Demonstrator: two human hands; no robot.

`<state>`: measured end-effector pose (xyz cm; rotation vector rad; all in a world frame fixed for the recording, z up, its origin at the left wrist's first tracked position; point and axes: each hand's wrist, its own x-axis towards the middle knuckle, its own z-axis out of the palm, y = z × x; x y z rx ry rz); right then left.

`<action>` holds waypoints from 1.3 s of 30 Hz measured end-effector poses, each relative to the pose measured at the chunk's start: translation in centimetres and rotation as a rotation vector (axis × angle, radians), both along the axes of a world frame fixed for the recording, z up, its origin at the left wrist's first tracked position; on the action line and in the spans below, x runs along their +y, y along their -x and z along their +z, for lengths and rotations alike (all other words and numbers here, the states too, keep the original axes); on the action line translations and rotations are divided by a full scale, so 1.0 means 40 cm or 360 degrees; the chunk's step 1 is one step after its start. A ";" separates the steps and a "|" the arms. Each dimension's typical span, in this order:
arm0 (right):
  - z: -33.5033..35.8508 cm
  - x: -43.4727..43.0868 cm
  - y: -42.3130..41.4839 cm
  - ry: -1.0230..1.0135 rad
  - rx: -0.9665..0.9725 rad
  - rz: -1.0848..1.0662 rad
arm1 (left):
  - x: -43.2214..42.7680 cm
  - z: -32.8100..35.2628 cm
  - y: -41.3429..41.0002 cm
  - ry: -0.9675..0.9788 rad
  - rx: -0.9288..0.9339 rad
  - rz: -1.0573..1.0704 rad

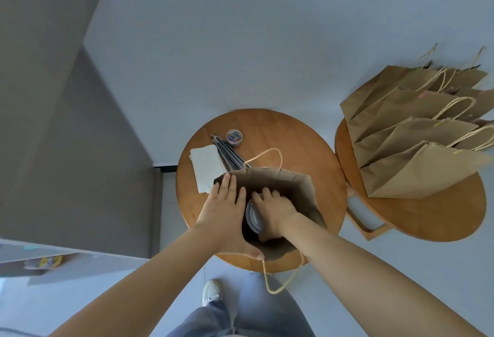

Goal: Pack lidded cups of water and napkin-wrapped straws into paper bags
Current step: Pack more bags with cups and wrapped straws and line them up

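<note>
An open brown paper bag stands on the round wooden table. My left hand presses flat against the bag's left wall, thumb hooked over its near rim. My right hand reaches down inside the bag and grips a clear lidded cup from above. Only part of the cup's lid shows beside my fingers. White napkins lie left of the bag, with a bundle of dark straws beside them.
A small round tub of coloured paper clips sits at the table's back. On a second wooden table to the right lie several packed paper bags on their sides. A grey shelf is at lower left.
</note>
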<state>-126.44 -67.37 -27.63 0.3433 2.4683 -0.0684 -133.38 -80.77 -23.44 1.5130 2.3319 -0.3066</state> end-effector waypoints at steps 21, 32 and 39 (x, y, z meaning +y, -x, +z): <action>0.186 0.119 -0.029 0.0478 0.1791 0.0009 | 0.023 0.043 0.035 -0.0901 -0.0418 0.0873; 0.102 0.249 0.263 0.0872 0.0768 -0.0371 | 0.078 -0.086 0.249 -0.0744 -0.0891 0.1703; -0.143 0.239 0.421 0.0716 0.0156 -0.0497 | 0.083 -0.328 0.396 -0.0188 -0.0794 0.1861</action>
